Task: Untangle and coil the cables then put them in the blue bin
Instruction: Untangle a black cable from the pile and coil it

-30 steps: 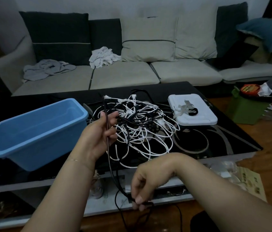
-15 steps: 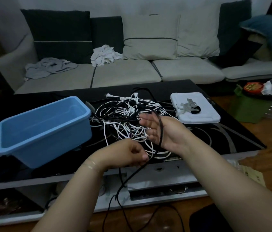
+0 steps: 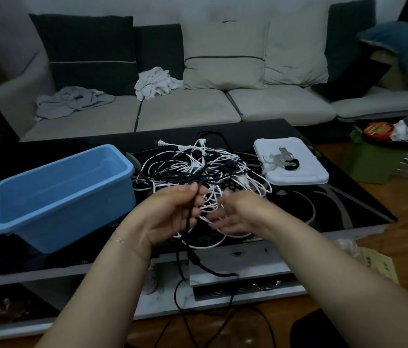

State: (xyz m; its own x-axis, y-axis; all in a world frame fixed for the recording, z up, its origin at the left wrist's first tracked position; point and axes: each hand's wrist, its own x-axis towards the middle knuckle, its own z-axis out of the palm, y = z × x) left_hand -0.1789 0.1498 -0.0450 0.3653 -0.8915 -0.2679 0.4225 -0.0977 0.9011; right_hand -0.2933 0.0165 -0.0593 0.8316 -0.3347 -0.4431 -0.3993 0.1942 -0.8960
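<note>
Hands: two. The left hand (image 3: 170, 217) curls its fingers round a black cable (image 3: 190, 249); the right hand (image 3: 238, 214) is blurred, palm turned inward, fingers loosely spread, and whether it holds a strand cannot be told.
Cables: one tangled heap of white and black cables (image 3: 198, 167) on the black table (image 3: 336, 207); the number of separate cords cannot be counted.
Held cable's axis: near vertical, running from the left hand down over the table's front edge to the floor.
Bin: one blue bin (image 3: 60, 194), long axis slanting across the table, just left of the heap.
Nearby: one white lid (image 3: 290, 164) right of the heap, with clear ties and a black loop on it.
In the way: both hands cover the heap's near edge.
</note>
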